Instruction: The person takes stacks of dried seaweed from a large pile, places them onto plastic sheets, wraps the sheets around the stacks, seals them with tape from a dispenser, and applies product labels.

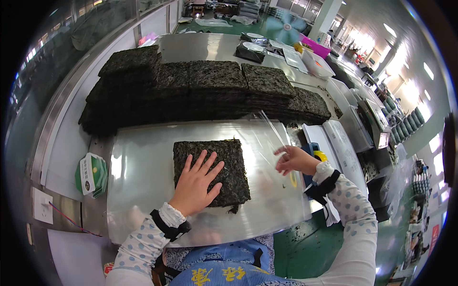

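Note:
My left hand lies flat with spread fingers on a square of dried seaweed sheets. The seaweed rests on a pile of clear plastic film sheets in front of me. To the right, the fingers of my right hand are curled at the edge of a raised clear plastic film, apparently pinching it. Part of that film is hard to make out because it is see-through. Behind the pile stand tall stacks of dried seaweed in a row.
On the left are green-and-white printed cards and a wall socket with a thin cable. A blue tape dispenser, printed film and plastic bins line the right. A fan stands beyond the steel table.

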{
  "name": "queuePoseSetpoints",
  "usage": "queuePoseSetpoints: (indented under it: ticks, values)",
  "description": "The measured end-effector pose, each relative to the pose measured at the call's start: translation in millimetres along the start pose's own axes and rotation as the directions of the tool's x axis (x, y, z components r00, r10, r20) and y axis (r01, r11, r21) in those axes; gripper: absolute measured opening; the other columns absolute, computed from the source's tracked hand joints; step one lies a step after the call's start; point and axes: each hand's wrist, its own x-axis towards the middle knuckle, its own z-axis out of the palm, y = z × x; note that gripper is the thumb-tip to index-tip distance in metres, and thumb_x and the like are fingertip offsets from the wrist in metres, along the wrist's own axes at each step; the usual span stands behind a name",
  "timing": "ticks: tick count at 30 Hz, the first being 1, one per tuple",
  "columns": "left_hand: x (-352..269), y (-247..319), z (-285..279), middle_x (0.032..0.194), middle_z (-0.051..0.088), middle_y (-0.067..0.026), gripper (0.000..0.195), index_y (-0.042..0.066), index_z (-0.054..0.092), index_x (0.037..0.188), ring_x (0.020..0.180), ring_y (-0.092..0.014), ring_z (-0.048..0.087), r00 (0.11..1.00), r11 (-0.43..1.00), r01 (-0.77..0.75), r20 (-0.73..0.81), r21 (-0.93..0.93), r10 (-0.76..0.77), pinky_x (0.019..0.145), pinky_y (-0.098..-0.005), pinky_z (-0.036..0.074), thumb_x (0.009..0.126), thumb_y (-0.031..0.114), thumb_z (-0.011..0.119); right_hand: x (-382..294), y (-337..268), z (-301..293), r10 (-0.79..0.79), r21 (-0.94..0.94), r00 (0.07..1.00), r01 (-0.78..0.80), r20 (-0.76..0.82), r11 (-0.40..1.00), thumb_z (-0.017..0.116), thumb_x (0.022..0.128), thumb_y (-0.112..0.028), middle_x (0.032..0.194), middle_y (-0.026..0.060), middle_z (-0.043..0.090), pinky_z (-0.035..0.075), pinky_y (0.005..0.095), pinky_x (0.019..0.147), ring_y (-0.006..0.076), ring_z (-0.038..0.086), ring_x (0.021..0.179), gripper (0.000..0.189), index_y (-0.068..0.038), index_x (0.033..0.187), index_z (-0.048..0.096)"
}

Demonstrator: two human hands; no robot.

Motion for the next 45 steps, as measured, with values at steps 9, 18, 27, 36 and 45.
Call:
queuePoseSetpoints:
  ticks: [9, 18, 27, 36, 45]
  values:
    - [1.4, -13.1, 10.3, 0.162, 0.032, -0.0252, 0.087, -0.006, 0.019, 0.159, 0.152, -0.036, 0.028, 0.998, 0.994, 0.017, -0.053, -0.108, -0.023, 0.126, -0.0524, 0.014, 0.096, 0.037, 0.06, 85.1, -74.9, 140.6, -0.441, 0.328, 0.896, 0.433, -0.053, 0.84, 0.072, 0.091, -0.004, 0.098, 0.0137, 0.071, 0.058, 0.03, 0.074, 0.0184, 0.07, 0.081, 0.08, 0.006, 0.155, 0.024]
    - [-19.5, -46.6, 11.2, 0.151, 0.046, -0.0223, 0.077, -0.006, 0.013, 0.16, 0.135, -0.028, 0.05, 0.701, 0.211, 0.322, 0.082, -0.923, -0.708, 0.115, -0.0358, 0.038, 0.096, -0.004, 0.056, 92.4, -68.5, 187.4, -0.435, 0.201, 0.898, 0.44, -0.07, 0.875, 0.057, 0.107, -0.03, 0.107, 0.0077, 0.069, 0.051, 0.0249, 0.088, 0.0113, 0.063, 0.095, 0.051, -0.001, 0.147, 0.047]
    - [-35.7, -45.3, -0.7, 0.141, 0.053, -0.0135, 0.072, 0.003, 0.031, 0.156, 0.123, -0.022, 0.06, 0.855, -0.115, 0.153, 0.19, -0.981, -0.482, 0.101, -0.0332, 0.053, 0.088, -0.014, 0.046, 83.1, -71.6, 213.9, -0.675, -0.815, 0.683, 0.54, 0.279, 0.21, 0.071, 0.067, -0.083, 0.166, 0.0245, 0.023, 0.007, 0.0659, 0.122, 0.0498, 0.011, 0.154, 0.128, -0.004, 0.159, 0.03]
    - [-96.1, -165.1, 11.4, 0.159, 0.031, -0.0335, 0.059, -0.006, 0.037, 0.152, 0.15, -0.045, 0.028, 0.747, 0.839, 0.538, -0.416, -0.081, -0.519, 0.124, -0.0466, 0.025, 0.098, 0.014, 0.051, 82.1, -82.6, 226.1, -0.649, -0.818, 0.686, 0.551, 0.329, 0.167, 0.071, 0.066, -0.083, 0.166, 0.023, 0.022, 0.008, 0.0678, 0.121, 0.0497, 0.01, 0.154, 0.128, -0.006, 0.159, 0.03]
    - [-86.8, -173.0, -62.3, 0.117, 0.07, -0.0205, 0.021, -0.002, 0.072, 0.101, 0.115, -0.037, 0.063, 0.646, 0.64, 0.762, -0.057, 0.096, -0.761, 0.097, -0.0468, 0.051, 0.091, 0.013, 0.06, 80.6, -67.9, 215.0, -0.665, -0.832, 0.69, 0.523, 0.286, 0.184, 0.068, 0.066, -0.087, 0.166, 0.0229, 0.024, 0.007, 0.067, 0.122, 0.0493, 0.011, 0.154, 0.129, -0.006, 0.159, 0.031]
